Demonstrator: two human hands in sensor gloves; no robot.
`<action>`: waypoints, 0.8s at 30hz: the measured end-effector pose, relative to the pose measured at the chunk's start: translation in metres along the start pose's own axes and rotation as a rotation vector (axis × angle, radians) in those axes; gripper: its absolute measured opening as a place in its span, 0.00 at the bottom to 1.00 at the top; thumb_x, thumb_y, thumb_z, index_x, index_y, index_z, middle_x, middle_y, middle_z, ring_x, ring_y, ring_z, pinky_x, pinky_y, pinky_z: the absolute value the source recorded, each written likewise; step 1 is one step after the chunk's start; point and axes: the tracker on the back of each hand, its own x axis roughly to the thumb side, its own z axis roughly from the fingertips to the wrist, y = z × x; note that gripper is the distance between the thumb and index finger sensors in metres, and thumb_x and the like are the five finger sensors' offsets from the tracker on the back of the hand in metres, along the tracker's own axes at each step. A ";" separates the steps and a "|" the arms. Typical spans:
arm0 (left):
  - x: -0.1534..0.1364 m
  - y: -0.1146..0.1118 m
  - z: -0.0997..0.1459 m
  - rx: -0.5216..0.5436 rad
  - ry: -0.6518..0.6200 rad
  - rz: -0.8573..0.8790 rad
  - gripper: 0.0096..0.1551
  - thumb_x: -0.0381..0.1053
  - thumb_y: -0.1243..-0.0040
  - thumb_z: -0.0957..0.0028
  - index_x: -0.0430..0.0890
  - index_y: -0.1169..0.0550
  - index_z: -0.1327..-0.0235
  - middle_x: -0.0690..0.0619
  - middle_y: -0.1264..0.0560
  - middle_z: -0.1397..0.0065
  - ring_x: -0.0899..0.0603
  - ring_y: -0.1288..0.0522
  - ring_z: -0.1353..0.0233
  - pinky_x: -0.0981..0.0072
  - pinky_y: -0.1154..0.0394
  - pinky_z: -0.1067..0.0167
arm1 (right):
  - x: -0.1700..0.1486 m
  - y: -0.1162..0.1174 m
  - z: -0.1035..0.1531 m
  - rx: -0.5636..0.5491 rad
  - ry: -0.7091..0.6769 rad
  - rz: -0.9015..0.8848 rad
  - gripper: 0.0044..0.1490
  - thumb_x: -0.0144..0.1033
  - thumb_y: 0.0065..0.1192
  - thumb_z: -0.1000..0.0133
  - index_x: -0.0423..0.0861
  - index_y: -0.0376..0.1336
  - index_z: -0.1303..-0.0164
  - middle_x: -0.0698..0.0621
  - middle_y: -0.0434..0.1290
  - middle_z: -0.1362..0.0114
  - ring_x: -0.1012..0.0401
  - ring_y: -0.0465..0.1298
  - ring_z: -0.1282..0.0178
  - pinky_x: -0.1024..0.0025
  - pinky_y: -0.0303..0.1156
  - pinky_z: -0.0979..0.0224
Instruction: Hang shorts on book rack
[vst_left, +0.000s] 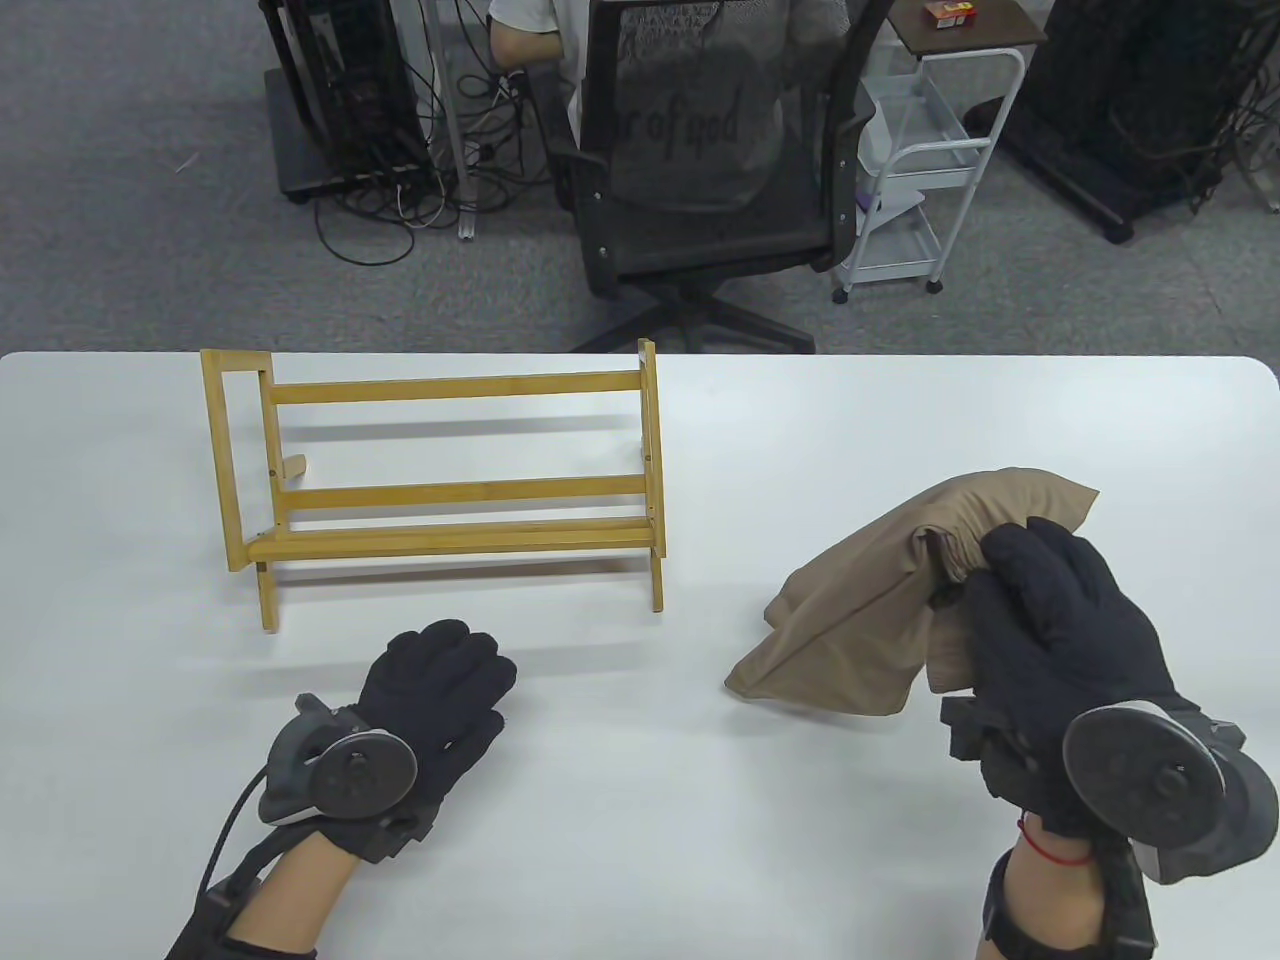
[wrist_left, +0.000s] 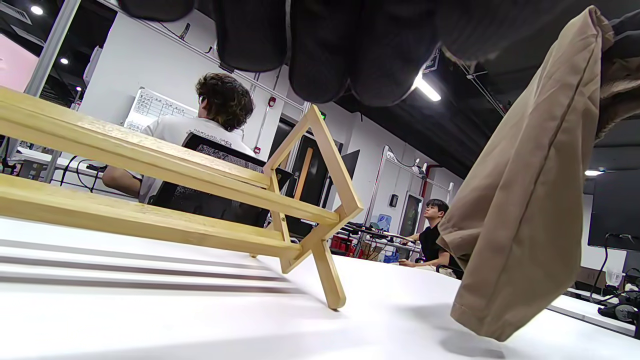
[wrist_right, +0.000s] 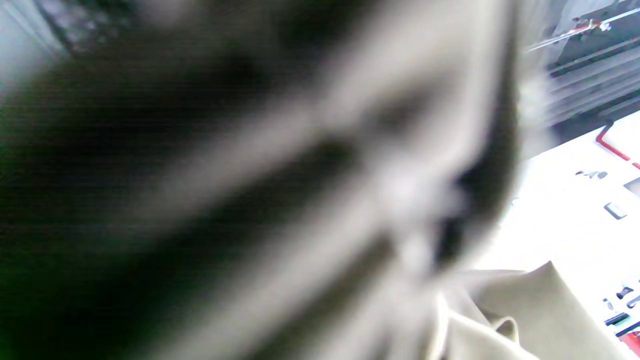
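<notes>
Table view, near edge, left: the left hand (vst_left: 432, 690) lies palm-down on the white table (vst_left: 640, 800), fingers loosely spread and flat, holding nothing; it sits just short of the rack, probably parked there to steady or receive the cloth.
Table view, near edge, right: the right hand (vst_left: 1060, 640) is lifted off the table near its right side, fingers curled tight around a bunched part of the shorts.
Shorts: the tan shorts (vst_left: 880, 600) hang from that grip, gathered at the top and draping down to the left; the left wrist view shows their lowest corner (wrist_left: 520, 220) a little above the tabletop, with its shadow beneath. Held high like this, they look ready to be carried over a rail.
Right wrist view: mostly blurred dark glove and pale fabric (wrist_right: 520, 310); finger detail cannot be told here.
Book rack: the bamboo book rack (vst_left: 450, 490) stands upright toward the far left of the table, well apart from the shorts, its top rail bare and its long side facing the person, so the cloth could be draped from the front.
Beyond the far edge: a black office chair (vst_left: 720, 170) with a seated person, and a white cart (vst_left: 930, 170).
Stage, as a judgement: shorts picked up, hanging not yet done.
</notes>
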 end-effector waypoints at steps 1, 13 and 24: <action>0.000 0.000 0.000 0.001 0.000 0.000 0.30 0.60 0.46 0.48 0.52 0.23 0.34 0.50 0.28 0.24 0.33 0.34 0.22 0.30 0.40 0.32 | 0.001 0.000 0.000 0.002 -0.002 -0.004 0.23 0.46 0.81 0.55 0.62 0.73 0.50 0.49 0.80 0.37 0.63 0.85 0.56 0.75 0.84 0.50; -0.001 0.003 0.001 0.016 0.000 0.004 0.30 0.60 0.46 0.48 0.52 0.23 0.34 0.50 0.28 0.24 0.34 0.34 0.21 0.30 0.40 0.32 | 0.020 0.000 0.006 0.042 -0.058 -0.055 0.23 0.46 0.81 0.55 0.61 0.73 0.50 0.49 0.80 0.37 0.63 0.86 0.56 0.75 0.84 0.50; -0.001 0.006 0.001 0.032 0.003 0.005 0.30 0.61 0.46 0.48 0.52 0.23 0.34 0.50 0.28 0.24 0.34 0.34 0.21 0.30 0.40 0.32 | 0.035 0.006 0.008 0.094 -0.098 -0.085 0.23 0.46 0.81 0.55 0.61 0.73 0.50 0.49 0.80 0.37 0.63 0.86 0.55 0.75 0.84 0.50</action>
